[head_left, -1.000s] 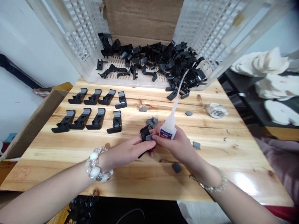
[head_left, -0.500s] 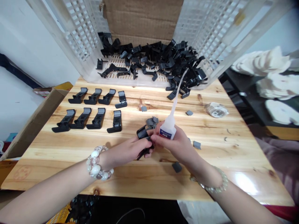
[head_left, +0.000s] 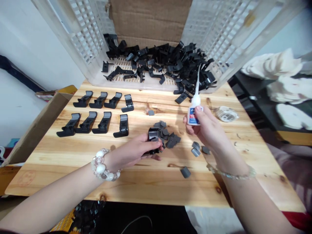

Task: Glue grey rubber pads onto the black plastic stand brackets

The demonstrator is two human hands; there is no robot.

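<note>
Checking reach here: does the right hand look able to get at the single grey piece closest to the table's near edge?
Probably yes: nothing covers the grey piece, and the left hand is off to one side. The long-nozzled bottle held in the right hand may hamper gripping it.

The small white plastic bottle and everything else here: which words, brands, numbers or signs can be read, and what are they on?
No text reads clearly.
Blue-and-red label on the white plastic squeeze bottle in the right hand: print too small and blurred to read.
Faint red round mark on the pale wooden table: too faint to make out.
</note>
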